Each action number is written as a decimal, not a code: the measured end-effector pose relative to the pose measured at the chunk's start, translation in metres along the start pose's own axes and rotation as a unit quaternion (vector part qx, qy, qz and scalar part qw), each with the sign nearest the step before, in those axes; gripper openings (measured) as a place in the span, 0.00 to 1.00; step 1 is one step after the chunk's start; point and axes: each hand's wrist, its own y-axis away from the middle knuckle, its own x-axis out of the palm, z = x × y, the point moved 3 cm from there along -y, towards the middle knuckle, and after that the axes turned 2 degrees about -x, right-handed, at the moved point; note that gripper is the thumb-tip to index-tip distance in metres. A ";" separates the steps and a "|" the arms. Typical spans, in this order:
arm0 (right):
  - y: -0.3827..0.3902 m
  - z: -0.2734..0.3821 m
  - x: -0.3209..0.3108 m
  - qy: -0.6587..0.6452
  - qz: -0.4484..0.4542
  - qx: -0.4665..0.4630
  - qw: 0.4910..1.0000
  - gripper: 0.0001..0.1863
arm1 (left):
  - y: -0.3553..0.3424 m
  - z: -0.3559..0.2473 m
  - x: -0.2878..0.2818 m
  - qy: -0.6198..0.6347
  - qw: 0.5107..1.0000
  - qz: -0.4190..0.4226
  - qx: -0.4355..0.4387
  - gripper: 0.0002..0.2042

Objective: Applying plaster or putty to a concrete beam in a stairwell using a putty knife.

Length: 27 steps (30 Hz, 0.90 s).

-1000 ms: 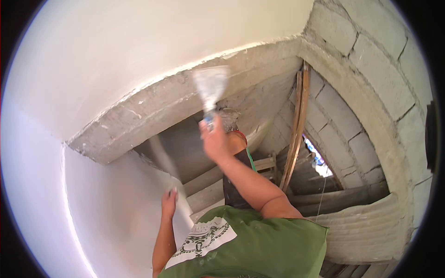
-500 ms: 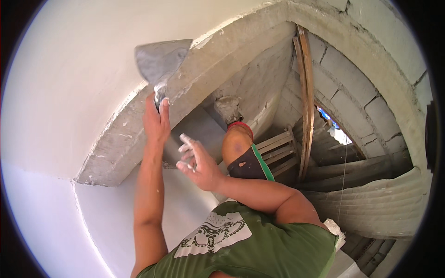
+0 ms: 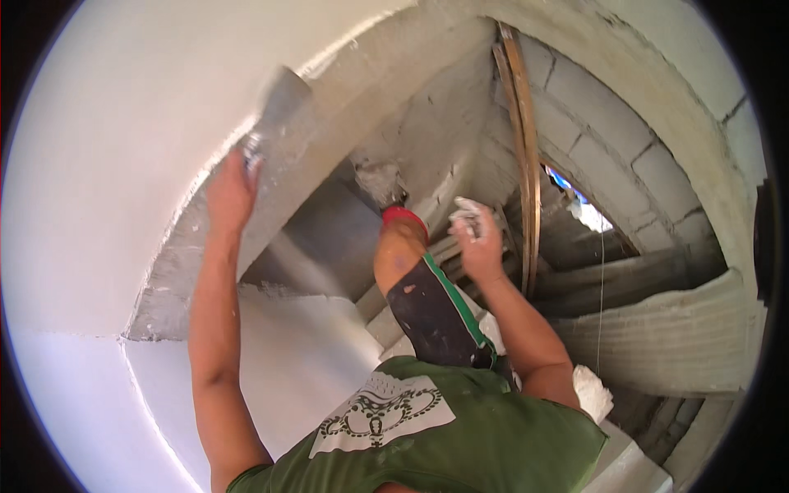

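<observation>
My left hand (image 3: 233, 193) is closed around the handle of a wide putty knife (image 3: 282, 105). Its grey blade is smeared by motion and seen at a slant, at the rough edge where the smooth white wall (image 3: 148, 123) meets the bare concrete beam (image 3: 362, 99). Whether the blade touches the surface, I cannot tell. Off to the right, my right hand (image 3: 479, 242) is raised in the air with its fingers loosely bent and partly apart. White paste coats those fingers, and no tool shows in them.
Two wooden poles (image 3: 526, 156) stand upright beyond my right hand, before a block wall (image 3: 600, 107). A corrugated sheet (image 3: 657, 349) lies at the right. Below is my bent leg (image 3: 427, 304), near wooden slats and a grey panel (image 3: 316, 234).
The putty knife has turned and moved down-left with my left hand, its blade now more edge-on. My right hand has swung away to the right and up, over my leg.
</observation>
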 end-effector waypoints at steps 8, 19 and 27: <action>0.213 -0.075 -0.190 0.299 -0.068 0.151 0.940 0.15 | -0.019 0.043 0.022 -0.083 0.995 0.054 0.029 0.20; 0.303 -0.057 -0.267 0.371 -0.075 0.248 0.892 0.13 | -0.010 0.034 0.022 -0.073 0.996 0.005 0.043 0.17; 0.105 0.003 -0.288 0.415 -0.025 0.020 0.909 0.13 | -0.002 0.019 0.006 -0.053 0.998 -0.009 0.033 0.16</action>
